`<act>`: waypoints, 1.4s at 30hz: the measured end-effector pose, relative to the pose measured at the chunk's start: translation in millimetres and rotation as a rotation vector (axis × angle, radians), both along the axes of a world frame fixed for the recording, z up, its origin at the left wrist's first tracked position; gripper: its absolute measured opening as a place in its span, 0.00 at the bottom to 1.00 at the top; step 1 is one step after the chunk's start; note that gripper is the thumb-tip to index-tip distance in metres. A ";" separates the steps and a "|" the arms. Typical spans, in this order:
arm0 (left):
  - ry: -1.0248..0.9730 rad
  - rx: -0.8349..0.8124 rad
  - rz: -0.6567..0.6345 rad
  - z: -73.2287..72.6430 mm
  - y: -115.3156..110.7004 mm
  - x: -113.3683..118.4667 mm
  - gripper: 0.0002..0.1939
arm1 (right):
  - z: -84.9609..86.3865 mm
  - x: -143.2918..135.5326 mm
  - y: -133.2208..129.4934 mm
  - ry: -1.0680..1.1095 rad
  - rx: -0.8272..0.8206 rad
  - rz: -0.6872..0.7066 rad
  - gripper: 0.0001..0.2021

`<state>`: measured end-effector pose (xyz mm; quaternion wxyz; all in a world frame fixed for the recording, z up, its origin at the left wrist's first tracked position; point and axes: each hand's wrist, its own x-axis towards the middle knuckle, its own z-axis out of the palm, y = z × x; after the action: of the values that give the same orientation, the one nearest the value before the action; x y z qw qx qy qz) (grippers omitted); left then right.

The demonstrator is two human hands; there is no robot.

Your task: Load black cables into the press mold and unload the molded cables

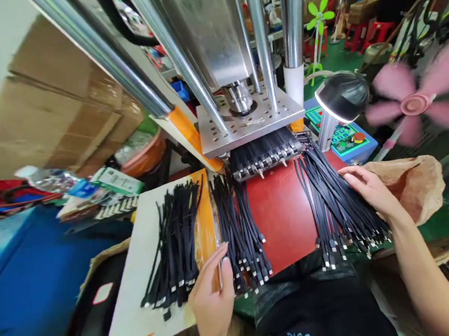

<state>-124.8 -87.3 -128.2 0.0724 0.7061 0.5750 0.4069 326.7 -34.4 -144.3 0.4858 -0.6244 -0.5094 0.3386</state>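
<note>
My left hand (214, 283) is over the orange strip, between two bundles of black cables, its fingers apart and nothing seen in them. My right hand (368, 188) rests by the right cable bundle (335, 203), fingers loosely spread at its edge. Short black cables with silver plugs form a left bundle (176, 244) on the white board (135, 304) and a middle bundle (240, 231) beside the red surface (281, 213). Above them, a black fixture (266, 154) with metal clips sits beneath the press's steel plate (252, 124).
Steel columns rise around the press. A black lamp (342, 96), a blue control box (348, 144), a brown paper bag (411, 188) and a pink fan (415, 103) are on the right. A blue box (38, 283) and cardboard (44, 103) are left. People sit in the background.
</note>
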 end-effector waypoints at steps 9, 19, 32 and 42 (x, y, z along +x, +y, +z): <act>0.032 0.014 0.011 0.0 1.5 3.7 0.11 | -6.9 16.9 6.8 -0.045 0.073 -0.036 0.17; 0.016 0.024 -0.014 2.5 2.3 8.6 0.08 | -6.8 22.1 19.2 0.036 0.023 -0.058 0.17; 0.045 0.020 -0.021 1.0 4.7 8.0 0.08 | -13.0 20.3 17.8 0.112 0.082 -0.130 0.17; 0.073 0.059 -0.026 0.3 6.3 5.9 0.08 | -14.8 19.2 18.5 0.093 0.071 -0.137 0.19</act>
<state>-118.9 -81.0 -127.9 0.0356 0.7297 0.5558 0.3966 346.0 -15.9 -159.1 0.5529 -0.6237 -0.4542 0.3147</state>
